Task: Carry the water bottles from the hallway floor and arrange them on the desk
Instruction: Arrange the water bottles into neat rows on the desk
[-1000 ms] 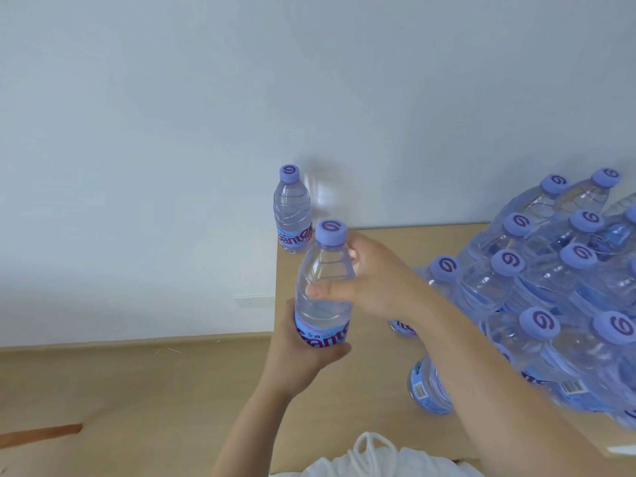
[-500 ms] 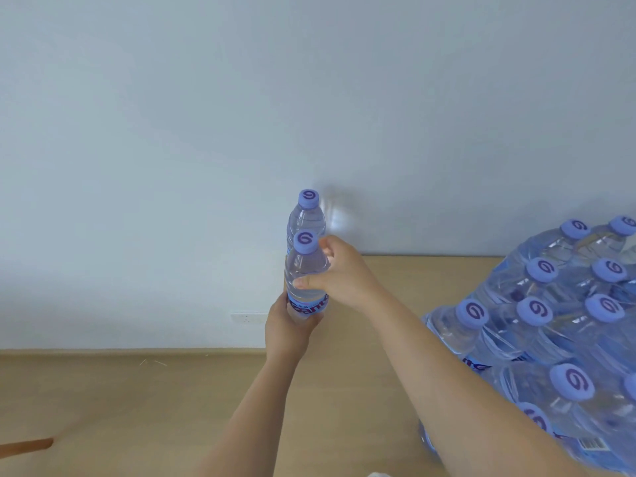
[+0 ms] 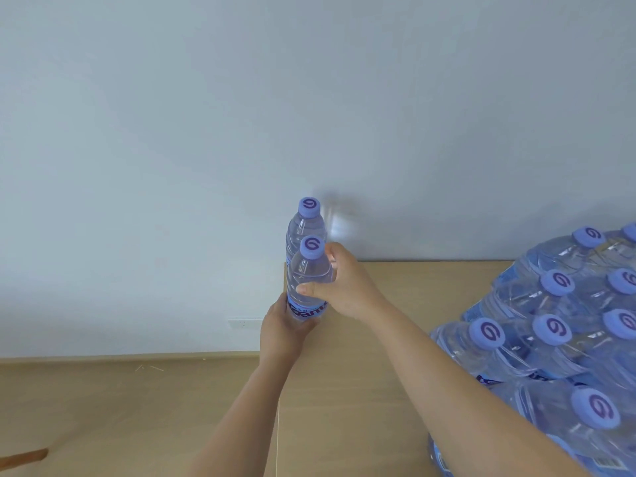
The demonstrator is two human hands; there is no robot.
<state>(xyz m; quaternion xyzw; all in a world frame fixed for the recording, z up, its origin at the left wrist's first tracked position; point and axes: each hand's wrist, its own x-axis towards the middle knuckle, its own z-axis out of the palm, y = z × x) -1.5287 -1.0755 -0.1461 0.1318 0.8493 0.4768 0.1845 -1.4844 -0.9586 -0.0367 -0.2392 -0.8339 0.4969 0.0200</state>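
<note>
At the desk's [image 3: 395,339] far left corner, the left hand [image 3: 280,333] grasps the bottle's [image 3: 309,280] base and the right hand [image 3: 344,287] wraps its shoulder. It has moved back, probably touching the standing bottle [image 3: 304,223]. Shrink-wrapped pack [image 3: 550,339] waits right.

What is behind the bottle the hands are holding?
Another water bottle stands right behind the held bottle, at the desk's back corner by the wall. Only its cap and upper body show; the held bottle covers its lower part.
</note>
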